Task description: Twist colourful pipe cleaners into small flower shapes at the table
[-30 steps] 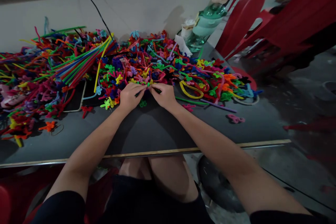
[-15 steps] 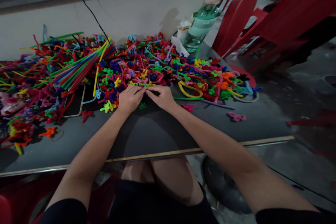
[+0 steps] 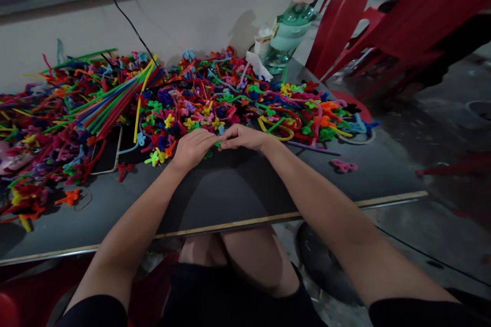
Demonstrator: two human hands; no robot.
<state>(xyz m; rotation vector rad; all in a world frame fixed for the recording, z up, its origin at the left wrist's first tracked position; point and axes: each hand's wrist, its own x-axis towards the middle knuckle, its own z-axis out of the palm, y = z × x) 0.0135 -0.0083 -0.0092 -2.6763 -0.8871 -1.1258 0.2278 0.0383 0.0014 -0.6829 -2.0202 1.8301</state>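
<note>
- Pinching together in the head view, the left hand point(image 3: 192, 148) and right hand point(image 3: 245, 138) meet fingertip to fingertip. Their fingers are closed on a small green pipe-cleaner piece point(image 3: 218, 143), held just above the dark desk point(image 3: 230, 189) at the near edge of the heap point(image 3: 230, 97).
- Judging by that heap, much is done: many short fuzzy stems are already twisted into little flower-like loops in green, yellow, pink, orange and blue.
- Much seems left: a bundle of long straight stems point(image 3: 115, 94) lies unbent at left, beside a flat phone point(image 3: 109, 149).
- A pink looped shape point(image 3: 344, 166) lies apart at right. A glossy green bottle point(image 3: 286, 36) stands behind, near red plastic chairs point(image 3: 337, 25).
</note>
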